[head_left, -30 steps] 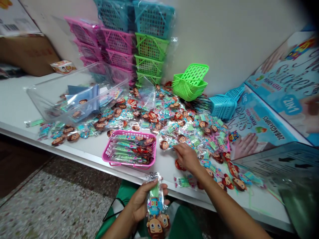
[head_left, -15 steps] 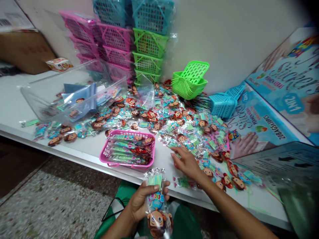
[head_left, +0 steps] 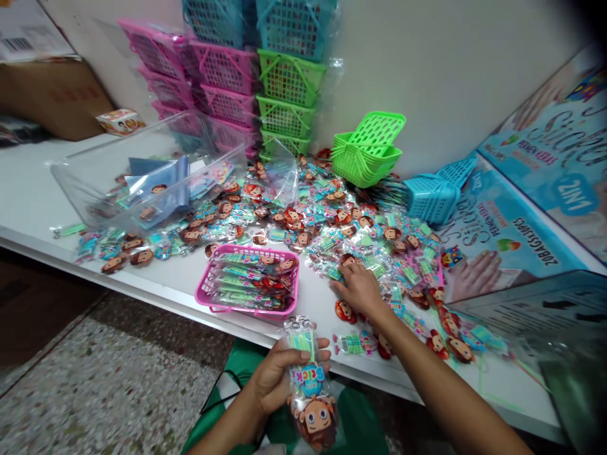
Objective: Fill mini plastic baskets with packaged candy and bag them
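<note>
My left hand [head_left: 277,379] is closed around clear cartoon packets [head_left: 307,379] with green sticks, a blue "Stick" label and a brown-haired cartoon head at the lower end. More than one may be stacked there. Over the near edge of the pile of similar packets [head_left: 327,240], my right hand [head_left: 360,289] reaches with fingers bent and apart, its fingertips at a packet. A red-haired packet [head_left: 345,311] lies just below that hand. Left of it on the table stands a pink basket [head_left: 202,297] holding several packets in a row.
Behind the pile, pink baskets [head_left: 227,69] and green baskets [head_left: 289,79] are stacked in plastic wrap. A clear bin [head_left: 76,189] stands left. Loose green baskets [head_left: 365,161], a blue basket [head_left: 431,196] and printed boxes [head_left: 493,221] are at the right. The table edge [head_left: 156,294] runs close in front.
My right hand has moved forward onto the packets, uncovering the red-haired packet below it. The packets in my left hand have tilted and lined up. The whole view has shifted slightly.
</note>
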Action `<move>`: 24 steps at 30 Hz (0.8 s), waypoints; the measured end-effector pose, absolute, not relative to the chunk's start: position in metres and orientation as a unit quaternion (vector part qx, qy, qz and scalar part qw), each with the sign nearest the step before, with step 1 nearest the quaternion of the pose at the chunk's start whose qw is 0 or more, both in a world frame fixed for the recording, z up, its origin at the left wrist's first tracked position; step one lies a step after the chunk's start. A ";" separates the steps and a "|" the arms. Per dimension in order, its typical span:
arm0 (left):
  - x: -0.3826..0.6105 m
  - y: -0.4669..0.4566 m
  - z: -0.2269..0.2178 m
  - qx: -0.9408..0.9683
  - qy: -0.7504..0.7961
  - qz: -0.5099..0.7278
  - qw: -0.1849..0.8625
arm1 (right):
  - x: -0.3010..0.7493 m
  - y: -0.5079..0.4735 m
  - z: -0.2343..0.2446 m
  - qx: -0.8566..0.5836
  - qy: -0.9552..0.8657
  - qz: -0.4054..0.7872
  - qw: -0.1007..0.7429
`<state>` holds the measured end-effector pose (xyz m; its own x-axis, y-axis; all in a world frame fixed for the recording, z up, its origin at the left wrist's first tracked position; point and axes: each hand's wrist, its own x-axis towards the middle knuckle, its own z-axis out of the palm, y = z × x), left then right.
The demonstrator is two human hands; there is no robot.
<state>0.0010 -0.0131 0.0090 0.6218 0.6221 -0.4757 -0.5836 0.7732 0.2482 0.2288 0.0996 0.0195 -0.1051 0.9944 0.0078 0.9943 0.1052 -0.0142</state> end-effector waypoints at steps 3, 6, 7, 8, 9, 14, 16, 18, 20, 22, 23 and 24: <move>0.002 -0.013 0.012 0.059 0.284 0.327 0.899 | 0.221 0.083 0.029 -0.675 -0.726 0.078 0.107; 0.004 -0.014 0.012 0.102 0.294 0.305 0.900 | 0.204 0.051 0.037 -0.646 -0.675 0.303 0.189; 0.005 -0.015 0.012 0.113 0.298 0.301 0.899 | 0.197 0.040 0.038 -0.622 -0.651 0.387 0.199; 0.006 -0.016 0.012 0.119 0.304 0.298 0.897 | 0.191 0.030 0.038 -0.596 -0.624 0.461 0.206; 0.007 -0.017 0.012 0.122 0.310 0.299 0.894 | 0.186 0.021 0.037 -0.573 -0.597 0.518 0.215; 0.008 -0.018 0.011 0.084 0.289 0.321 0.898 | 0.183 0.006 0.026 -0.550 -0.501 0.606 0.283; 0.005 -0.016 0.010 0.042 0.259 0.332 0.906 | 0.188 0.007 0.024 -0.555 -0.488 0.605 0.297; 0.003 -0.014 0.008 0.005 0.237 0.326 0.915 | 0.192 0.009 0.024 -0.554 -0.473 0.615 0.303; 0.001 -0.014 0.008 -0.005 0.241 0.324 0.915 | 0.195 0.009 0.025 -0.552 -0.458 0.626 0.306; 0.002 -0.015 0.009 0.019 0.263 0.342 0.902 | 0.196 0.007 0.026 -0.551 -0.449 0.632 0.309; 0.002 -0.016 0.010 0.039 0.275 0.351 0.894 | 0.197 0.006 0.026 -0.550 -0.447 0.633 0.311; 0.003 -0.016 0.011 0.060 0.282 0.356 0.889 | 0.197 0.005 0.026 -0.548 -0.448 0.634 0.314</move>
<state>0.0029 -0.0165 0.0114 0.5885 0.6660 -0.4584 -0.5988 0.7400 0.3065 0.1970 0.0050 0.0264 -0.2032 0.8877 -0.4132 0.0928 -0.4026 -0.9106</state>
